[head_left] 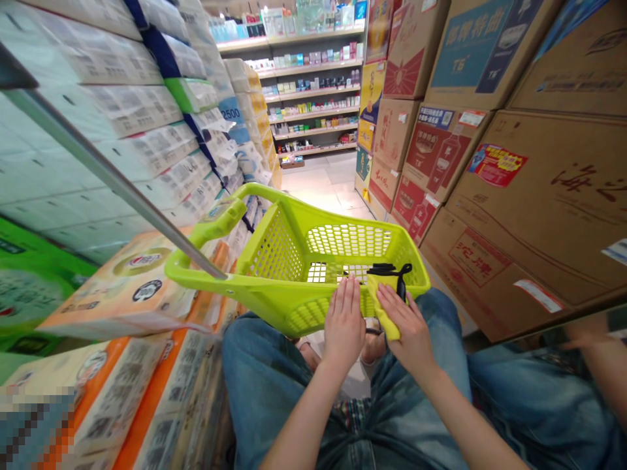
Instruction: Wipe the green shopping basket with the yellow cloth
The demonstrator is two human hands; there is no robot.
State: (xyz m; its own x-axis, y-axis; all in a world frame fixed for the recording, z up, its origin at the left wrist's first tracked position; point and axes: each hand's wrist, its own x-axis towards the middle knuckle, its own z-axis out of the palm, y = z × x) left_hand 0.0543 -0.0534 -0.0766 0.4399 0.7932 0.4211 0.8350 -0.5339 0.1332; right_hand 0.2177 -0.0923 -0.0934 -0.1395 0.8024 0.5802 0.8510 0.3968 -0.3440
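A lime-green shopping basket with perforated walls stands in front of my knees, its long handle pole rising to the upper left. My left hand lies on the basket's near side, fingers stretched out and close together, with nothing visible in it. A yellow cloth with black cord or trim hangs over the near rim by the right corner. Over this cloth are the fingers of my right hand; its thumb is hidden behind the yellow fabric. Black strap-like pieces show inside the basket beside the cloth.
Stacked cardboard cartons form a wall on the right. Plastic-wrapped packs are piled high on the left, with orange-and-white packs lower down. Ahead, a tiled aisle floor leads to shelves of small goods. A mirror-like surface sits lower right.
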